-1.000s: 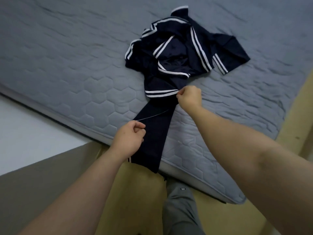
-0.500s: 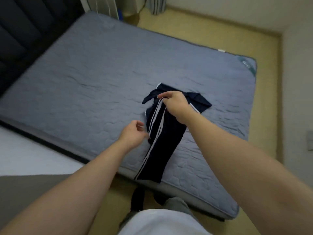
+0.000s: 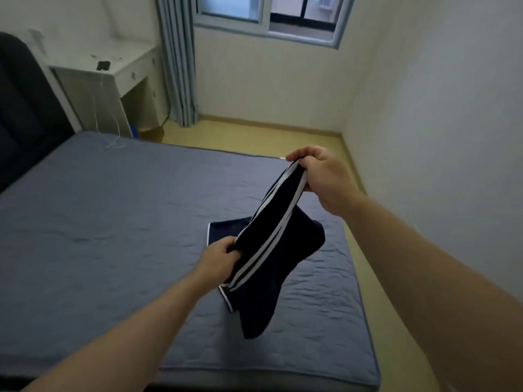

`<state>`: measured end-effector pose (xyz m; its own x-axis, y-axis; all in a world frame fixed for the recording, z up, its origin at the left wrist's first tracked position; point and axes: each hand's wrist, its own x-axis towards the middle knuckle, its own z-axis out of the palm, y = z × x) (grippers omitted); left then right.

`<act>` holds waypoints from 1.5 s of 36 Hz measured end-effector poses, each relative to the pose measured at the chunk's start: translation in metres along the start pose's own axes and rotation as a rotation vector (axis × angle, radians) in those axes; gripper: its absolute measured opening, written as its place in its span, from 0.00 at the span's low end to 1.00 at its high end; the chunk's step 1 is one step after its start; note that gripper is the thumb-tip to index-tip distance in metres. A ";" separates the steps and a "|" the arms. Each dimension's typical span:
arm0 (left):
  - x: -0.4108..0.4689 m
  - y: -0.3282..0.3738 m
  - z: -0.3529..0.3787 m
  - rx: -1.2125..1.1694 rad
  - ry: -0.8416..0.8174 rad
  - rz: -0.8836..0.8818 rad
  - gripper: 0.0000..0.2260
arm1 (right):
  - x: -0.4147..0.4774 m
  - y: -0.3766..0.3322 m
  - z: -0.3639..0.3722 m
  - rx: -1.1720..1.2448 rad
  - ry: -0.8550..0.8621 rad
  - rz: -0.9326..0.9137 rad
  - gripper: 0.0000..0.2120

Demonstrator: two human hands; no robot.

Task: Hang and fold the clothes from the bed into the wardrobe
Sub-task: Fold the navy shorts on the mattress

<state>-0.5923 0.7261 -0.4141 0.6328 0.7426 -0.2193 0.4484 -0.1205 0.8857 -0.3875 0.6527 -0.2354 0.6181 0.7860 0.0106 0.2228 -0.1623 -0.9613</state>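
A dark navy garment with white stripes [image 3: 278, 258] hangs in the air above the grey-blue mattress [image 3: 113, 222]. My right hand [image 3: 319, 174] grips its upper end, raised high. Lower down, my left hand [image 3: 220, 257] grips the garment's left edge. The cloth slants down between the two hands and its lower part dangles free. Another piece of dark cloth with a white edge [image 3: 226, 229] lies flat on the mattress right behind it; whether it belongs to the same garment is hidden. No wardrobe is in view.
A dark headboard [image 3: 25, 108] stands at the left. A white desk [image 3: 107, 77] sits in the far left corner beside a striped curtain [image 3: 178, 60] under a window [image 3: 268, 15]. Yellow floor [image 3: 254, 137] runs behind and to the right of the bed, along a white wall [image 3: 438, 137].
Both hands have lifted the striped garment off the mattress, the right hand rising highest. My view has tilted up from the bed surface to the room's far wall and window.
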 end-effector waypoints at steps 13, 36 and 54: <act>0.003 0.206 -0.055 -0.174 0.053 0.512 0.06 | -0.036 -0.028 -0.089 -0.771 0.033 -0.078 0.27; 0.001 0.184 -0.095 0.128 -0.531 0.292 0.28 | -0.062 -0.097 -0.075 0.329 0.055 -0.053 0.16; -0.028 0.308 -0.155 -0.302 -0.148 0.689 0.24 | -0.093 -0.127 -0.148 0.018 0.468 -0.382 0.16</act>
<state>-0.5696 0.7708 -0.0713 0.7943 0.4668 0.3889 -0.2564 -0.3228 0.9111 -0.3617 0.5115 -0.0734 0.7639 0.4403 0.4719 0.4838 0.0933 -0.8702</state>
